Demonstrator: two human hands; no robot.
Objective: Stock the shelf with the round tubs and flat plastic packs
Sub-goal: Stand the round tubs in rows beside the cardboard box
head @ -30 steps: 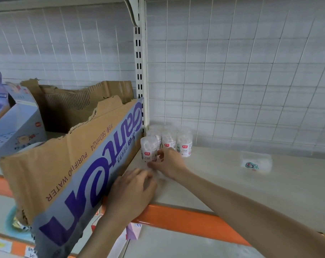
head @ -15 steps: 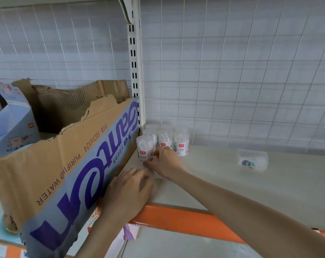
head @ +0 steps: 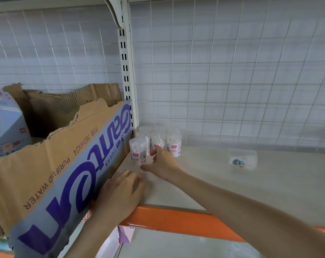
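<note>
Head view, progress: barely started tbh. A small cluster of round tubs (head: 158,139) stood upright in the back left corner of the shelf (head: 232,189), tight by the upright post (head: 125,71). One flat plastic pack (head: 242,158) lay alone well to the right, near the wire back (head: 232,71). Most of the shelf was bare, so I'd guess plenty was left to put out.
Right hand (head: 164,165): reached in at the front tub (head: 138,150), fingers loose and spread, pinching nothing. Whether it was touching the tub or just beside it, I couldn't tell.
Left hand (head: 120,192): lay palm down by the orange front edge (head: 176,217), fingers loosely bent, nothing visible in them, right against the box.
Cardboard box (head: 46,174): a torn-open water carton just left of the tubs. Its inside was hidden from here, so no idea how much stock remained.
Blue and white carton (head: 6,127): further left, top open, contents not visible.
</note>
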